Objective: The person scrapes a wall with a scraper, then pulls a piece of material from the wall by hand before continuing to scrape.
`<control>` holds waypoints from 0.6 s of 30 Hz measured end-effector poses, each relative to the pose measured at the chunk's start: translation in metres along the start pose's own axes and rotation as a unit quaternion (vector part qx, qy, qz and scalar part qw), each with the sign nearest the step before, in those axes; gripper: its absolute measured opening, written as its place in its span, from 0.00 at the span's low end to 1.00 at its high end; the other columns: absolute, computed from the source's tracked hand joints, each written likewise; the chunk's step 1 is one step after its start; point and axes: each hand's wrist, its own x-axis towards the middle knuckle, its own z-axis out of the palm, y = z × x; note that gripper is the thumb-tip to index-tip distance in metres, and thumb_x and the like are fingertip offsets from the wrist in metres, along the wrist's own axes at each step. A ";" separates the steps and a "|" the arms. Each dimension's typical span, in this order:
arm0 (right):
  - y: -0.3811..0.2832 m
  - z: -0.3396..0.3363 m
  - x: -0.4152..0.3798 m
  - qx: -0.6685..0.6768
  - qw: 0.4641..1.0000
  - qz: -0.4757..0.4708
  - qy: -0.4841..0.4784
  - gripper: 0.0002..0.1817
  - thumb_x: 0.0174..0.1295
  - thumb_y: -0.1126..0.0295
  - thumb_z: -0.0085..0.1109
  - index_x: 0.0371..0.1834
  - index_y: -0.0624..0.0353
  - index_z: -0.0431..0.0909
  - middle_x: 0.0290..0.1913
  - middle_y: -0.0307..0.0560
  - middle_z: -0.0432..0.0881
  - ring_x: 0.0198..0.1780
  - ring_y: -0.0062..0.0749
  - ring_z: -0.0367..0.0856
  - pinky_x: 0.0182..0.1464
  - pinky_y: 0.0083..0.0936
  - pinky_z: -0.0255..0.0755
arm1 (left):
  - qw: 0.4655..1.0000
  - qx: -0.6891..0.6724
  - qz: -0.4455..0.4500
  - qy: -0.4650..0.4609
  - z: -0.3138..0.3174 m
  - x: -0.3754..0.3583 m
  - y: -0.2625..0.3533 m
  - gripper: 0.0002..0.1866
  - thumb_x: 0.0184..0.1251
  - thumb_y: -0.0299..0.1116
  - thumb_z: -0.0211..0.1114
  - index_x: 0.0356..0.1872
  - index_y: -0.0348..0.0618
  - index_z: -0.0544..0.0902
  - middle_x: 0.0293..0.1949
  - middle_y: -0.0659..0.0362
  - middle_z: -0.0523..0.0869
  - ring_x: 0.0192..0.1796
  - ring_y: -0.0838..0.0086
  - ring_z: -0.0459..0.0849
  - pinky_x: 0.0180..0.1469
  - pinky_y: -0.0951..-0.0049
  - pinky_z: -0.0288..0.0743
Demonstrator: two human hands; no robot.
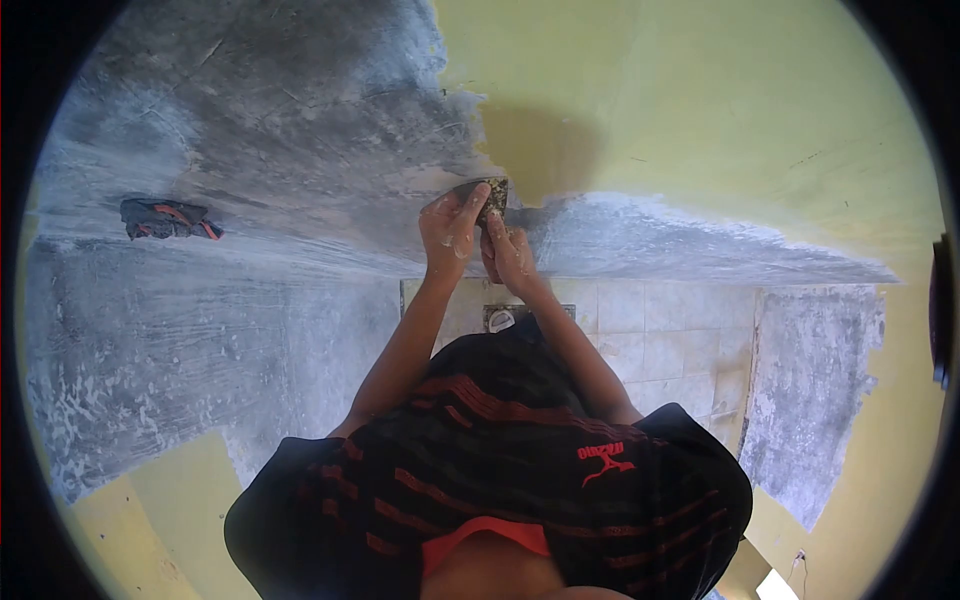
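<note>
Both hands are together at the wall, on a flat scraper [496, 196] with a dark face speckled with yellow-green. My left hand [452, 228] grips it from the left, thumb pressed along its face. Just below, my right hand [509, 256] is closed around its lower part, with the fingers partly hidden. Whitish dust marks both hands. The scraper lies at the ragged border between yellow-green paint [690, 90] and bare grey wall [330, 140]. Its working edge cannot be made out clearly.
A dark bundle with orange strips [170, 219] sits against the grey surface on the left. Below are pale floor tiles [620, 310] and a small round white object [501, 319]. At the far right edge is a dark object [940, 310]. Another stripped grey patch [810, 380] shows at right.
</note>
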 end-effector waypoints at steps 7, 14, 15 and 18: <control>-0.010 0.005 0.001 0.016 1.000 -0.015 0.005 0.36 0.83 0.39 0.43 0.17 0.51 0.65 0.13 0.33 0.66 0.11 0.20 0.62 0.14 0.24 0.54 | 0.998 0.066 0.018 -0.006 -0.005 0.005 0.004 0.13 0.75 0.35 0.74 0.40 0.32 0.91 0.34 0.65 0.90 0.35 0.86 0.79 0.38 0.80 0.72; -0.039 0.010 -0.004 -0.023 0.999 -0.023 0.026 0.35 0.83 0.41 0.45 0.18 0.52 0.67 0.14 0.33 0.67 0.12 0.20 0.64 0.16 0.24 0.57 | 0.997 0.057 0.055 0.011 0.000 0.000 0.033 0.13 0.73 0.34 0.75 0.31 0.33 0.89 0.25 0.68 0.84 0.29 0.87 0.72 0.30 0.78 0.65; -0.051 0.009 0.000 -0.025 0.999 -0.023 0.027 0.35 0.83 0.41 0.45 0.18 0.52 0.67 0.14 0.33 0.67 0.12 0.20 0.64 0.16 0.24 0.57 | 0.994 0.077 0.068 0.028 0.001 0.002 0.035 0.16 0.72 0.33 0.77 0.25 0.33 0.87 0.20 0.69 0.80 0.26 0.87 0.69 0.27 0.76 0.61; -0.073 0.014 -0.002 -0.064 0.995 -0.076 0.033 0.34 0.83 0.42 0.46 0.19 0.52 0.68 0.15 0.34 0.68 0.14 0.20 0.64 0.17 0.23 0.57 | 0.992 -0.026 0.115 0.043 0.019 0.006 0.073 0.20 0.72 0.33 0.77 0.20 0.36 0.82 0.19 0.70 0.77 0.26 0.88 0.67 0.25 0.76 0.58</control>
